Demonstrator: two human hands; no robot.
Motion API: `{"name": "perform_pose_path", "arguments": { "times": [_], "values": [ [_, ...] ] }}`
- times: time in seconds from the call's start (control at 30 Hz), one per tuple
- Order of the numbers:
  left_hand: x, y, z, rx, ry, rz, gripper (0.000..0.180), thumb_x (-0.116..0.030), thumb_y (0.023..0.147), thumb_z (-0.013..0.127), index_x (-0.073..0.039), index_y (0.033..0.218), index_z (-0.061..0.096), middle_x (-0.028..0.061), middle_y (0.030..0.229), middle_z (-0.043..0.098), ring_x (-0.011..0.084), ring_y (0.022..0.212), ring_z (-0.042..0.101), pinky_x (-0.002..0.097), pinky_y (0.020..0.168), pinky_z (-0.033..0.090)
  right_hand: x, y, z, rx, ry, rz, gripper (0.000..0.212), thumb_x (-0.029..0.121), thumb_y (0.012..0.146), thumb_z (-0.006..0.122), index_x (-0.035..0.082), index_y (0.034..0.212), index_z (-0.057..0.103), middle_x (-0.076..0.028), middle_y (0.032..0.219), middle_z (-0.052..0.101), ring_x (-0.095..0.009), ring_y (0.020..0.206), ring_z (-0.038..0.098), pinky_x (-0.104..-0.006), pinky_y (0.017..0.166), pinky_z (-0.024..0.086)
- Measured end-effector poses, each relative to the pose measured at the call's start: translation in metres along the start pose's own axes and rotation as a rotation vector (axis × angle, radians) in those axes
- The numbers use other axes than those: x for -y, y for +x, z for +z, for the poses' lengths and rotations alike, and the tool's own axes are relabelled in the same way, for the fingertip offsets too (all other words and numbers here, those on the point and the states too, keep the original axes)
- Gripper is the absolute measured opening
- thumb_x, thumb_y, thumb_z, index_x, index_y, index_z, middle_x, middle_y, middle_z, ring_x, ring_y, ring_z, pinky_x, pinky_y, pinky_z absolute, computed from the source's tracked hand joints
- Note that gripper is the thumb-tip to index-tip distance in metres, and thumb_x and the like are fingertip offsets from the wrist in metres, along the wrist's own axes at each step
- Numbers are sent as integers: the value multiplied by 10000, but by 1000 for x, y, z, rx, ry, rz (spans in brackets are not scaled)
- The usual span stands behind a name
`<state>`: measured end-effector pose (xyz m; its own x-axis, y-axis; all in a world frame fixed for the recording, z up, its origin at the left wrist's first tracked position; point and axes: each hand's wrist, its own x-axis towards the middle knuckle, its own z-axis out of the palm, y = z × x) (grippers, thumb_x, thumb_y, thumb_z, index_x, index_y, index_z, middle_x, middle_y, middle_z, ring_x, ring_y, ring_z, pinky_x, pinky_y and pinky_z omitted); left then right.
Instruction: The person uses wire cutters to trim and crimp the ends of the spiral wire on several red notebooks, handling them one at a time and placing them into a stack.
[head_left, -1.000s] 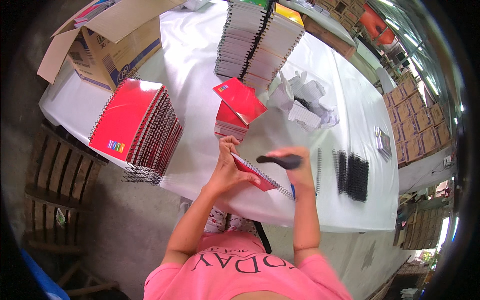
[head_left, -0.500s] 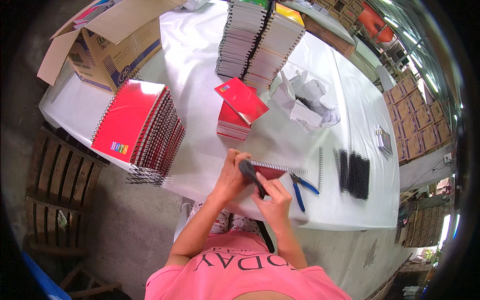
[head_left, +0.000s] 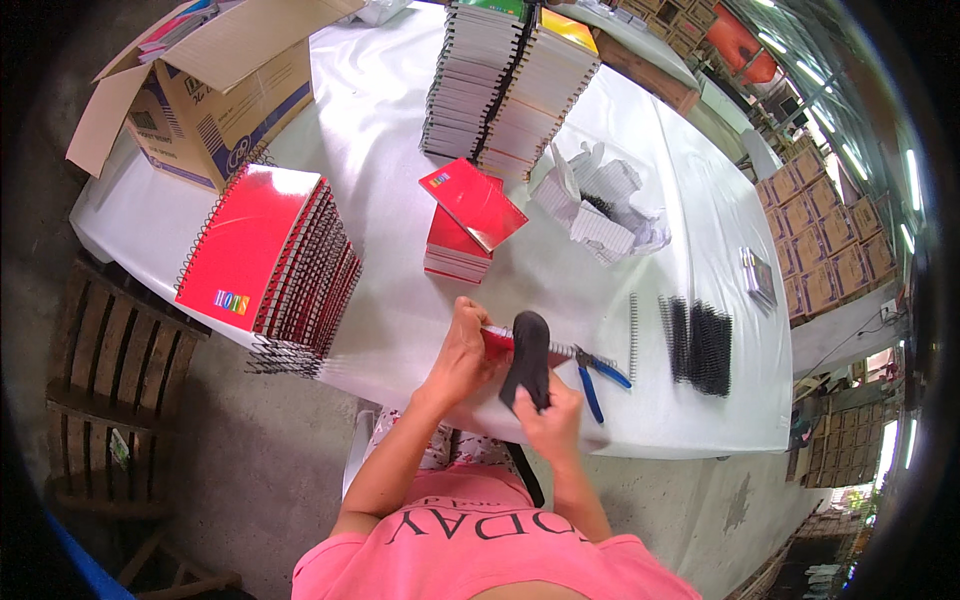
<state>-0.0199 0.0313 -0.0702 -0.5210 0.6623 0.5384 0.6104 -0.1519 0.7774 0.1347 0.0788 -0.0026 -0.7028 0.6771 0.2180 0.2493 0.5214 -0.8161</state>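
My left hand (head_left: 459,355) is closed on a red-covered notebook (head_left: 495,341) at the table's front edge, most of it hidden behind my hands. A wire coil (head_left: 564,350) sticks out to the right along the notebook's far edge. My right hand (head_left: 556,418) grips a black, sole-shaped piece (head_left: 530,355), wide at the top and held upright with its broad side in view. It stands in front of the notebook and coil; whether it touches them I cannot tell. Blue-handled cutting pliers (head_left: 592,388) lie just right of the coil, their jaws close to its end.
Spiral-bound red notebooks (head_left: 250,250) are stacked on the left, before an open carton (head_left: 215,110). Red booklets (head_left: 470,210) lie mid-table; tall notebook stacks (head_left: 510,90) stand behind. Crumpled paper (head_left: 600,205), a single coil (head_left: 634,335) and black coils (head_left: 708,350) lie to the right.
The black piece has turned from tilted and narrow to upright with its broad side showing. My right hand has shifted slightly lower. My left hand stays on the notebook. The whole view has shifted slightly.
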Motion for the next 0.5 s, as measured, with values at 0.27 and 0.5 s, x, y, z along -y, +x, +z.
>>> {"name": "perform_pose_path", "arguments": {
  "times": [0.27,0.5],
  "values": [
    [-8,3,-20,228,-405,-225,814,-201,473,943,-112,945,286,13,834,317,158,759,334,260,700,346,1,48,-74,57,365,-92,268,-64,712,633,8,964,689,-89,946,653,-165,878,605,-268,781,464],
    [-8,3,-15,189,-423,-264,854,-254,461,946,-106,928,247,45,870,332,181,789,361,267,750,370,-15,66,-36,370,451,-97,230,-50,725,652,3,945,690,-96,938,652,-164,879,610,-270,797,469]
  ]
}}
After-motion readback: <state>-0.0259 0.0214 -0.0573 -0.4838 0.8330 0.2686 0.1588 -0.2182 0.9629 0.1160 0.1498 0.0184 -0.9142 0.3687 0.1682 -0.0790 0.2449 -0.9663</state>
